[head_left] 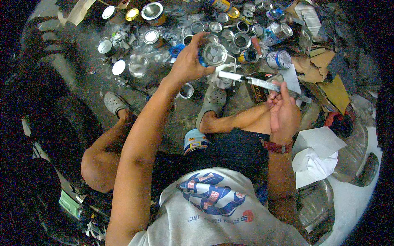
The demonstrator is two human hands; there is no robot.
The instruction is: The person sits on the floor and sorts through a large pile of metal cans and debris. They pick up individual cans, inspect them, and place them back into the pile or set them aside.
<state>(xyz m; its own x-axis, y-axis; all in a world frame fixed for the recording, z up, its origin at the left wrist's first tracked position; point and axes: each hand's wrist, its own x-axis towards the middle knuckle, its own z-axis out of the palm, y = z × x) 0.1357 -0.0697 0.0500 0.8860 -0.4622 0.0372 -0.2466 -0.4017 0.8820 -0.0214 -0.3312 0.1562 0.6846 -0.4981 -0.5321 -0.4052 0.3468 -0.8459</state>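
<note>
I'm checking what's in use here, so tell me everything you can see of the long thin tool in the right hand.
The long thin tool has a whitish end, a dark patch behind it and a grey-white, smeared-looking length running back to the right hand, whose fingers hold it. It slants, with its whitish end pointing left and slightly away, near the thumb of the left hand; contact there is unclear. Its material and exact kind are too blurred to tell.

A container [214, 54] is sitting in the left hand [186, 62], an implement [264, 84] in the right hand [283, 110]; cans [279, 60] are crowding the floor [178, 119] ahead, cardboard [337, 92] is lying rightward, a tin [196, 141] is standing between the legs [240, 117].
</note>
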